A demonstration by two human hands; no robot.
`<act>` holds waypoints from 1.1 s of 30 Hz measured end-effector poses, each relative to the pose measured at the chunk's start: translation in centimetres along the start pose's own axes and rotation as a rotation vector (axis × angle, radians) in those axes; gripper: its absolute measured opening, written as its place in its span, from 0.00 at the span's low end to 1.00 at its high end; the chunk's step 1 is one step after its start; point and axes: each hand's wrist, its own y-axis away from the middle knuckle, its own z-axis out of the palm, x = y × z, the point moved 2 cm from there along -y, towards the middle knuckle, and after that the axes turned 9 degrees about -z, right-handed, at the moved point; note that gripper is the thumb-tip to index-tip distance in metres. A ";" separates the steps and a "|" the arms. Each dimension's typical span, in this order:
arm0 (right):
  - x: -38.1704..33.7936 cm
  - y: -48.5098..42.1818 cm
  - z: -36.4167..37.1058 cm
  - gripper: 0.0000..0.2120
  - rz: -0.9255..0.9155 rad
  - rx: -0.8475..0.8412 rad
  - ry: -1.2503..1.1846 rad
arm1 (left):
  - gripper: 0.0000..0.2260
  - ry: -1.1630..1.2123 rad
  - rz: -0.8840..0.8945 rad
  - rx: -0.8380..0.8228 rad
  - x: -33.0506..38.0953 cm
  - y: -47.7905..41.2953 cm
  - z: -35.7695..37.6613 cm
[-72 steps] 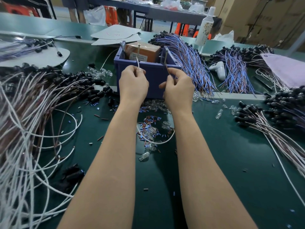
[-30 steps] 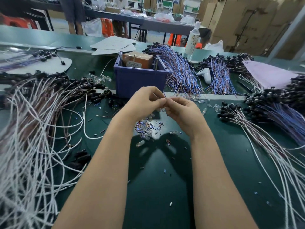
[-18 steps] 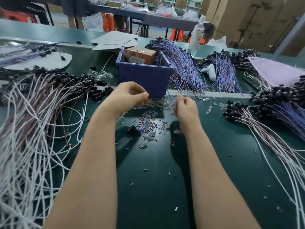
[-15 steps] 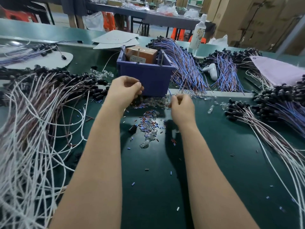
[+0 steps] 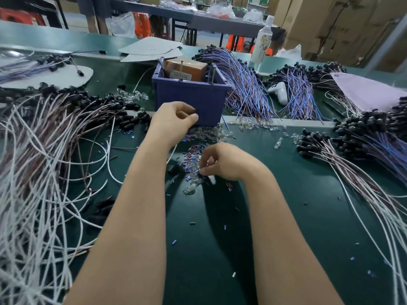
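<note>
Head view, green table (image 5: 308, 183).

Right hand (image 5: 226, 161): low over the table, fingers curled, thumb and forefinger closed tip to tip. The fingertips (image 5: 202, 171) sit at the near right edge of the pile of small pieces (image 5: 191, 156), touching it. The pile is short blue and red tube bits mixed with clear bulbs, and it lies just left of this hand, between the two forearms. Too small to tell whether a piece is caught in the pinch.

Left hand (image 5: 174, 118): raised in front of the blue bin (image 5: 191, 100), beyond the pile and apart from it. Fingers are curled in, with the thumb tip against the forefinger. Cannot tell whether anything is held. A white wire (image 5: 172, 150) shows just below the wrist; its link to the hand is hidden.

More clear bulbs (image 5: 209, 131) lie at the foot of the bin, between the hands. A brown box (image 5: 187, 68) stands inside the bin. A mass of white wires (image 5: 44, 172) covers the left of the table, with blue wires (image 5: 244, 84) right of the bin.
</note>
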 end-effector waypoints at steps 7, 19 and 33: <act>-0.5 0.0 0.6 0.07 -0.069 -0.024 -0.093 | 0.06 0.019 0.028 -0.041 -0.3 -0.3 -0.4; -1.7 -0.1 1.0 0.10 -0.132 -0.037 -0.047 | 0.05 0.060 0.007 -0.050 -0.8 -0.4 -0.7; -0.2 -0.5 0.3 0.02 -0.036 0.268 -0.184 | 0.06 0.075 0.070 -0.158 -0.5 0.5 -0.7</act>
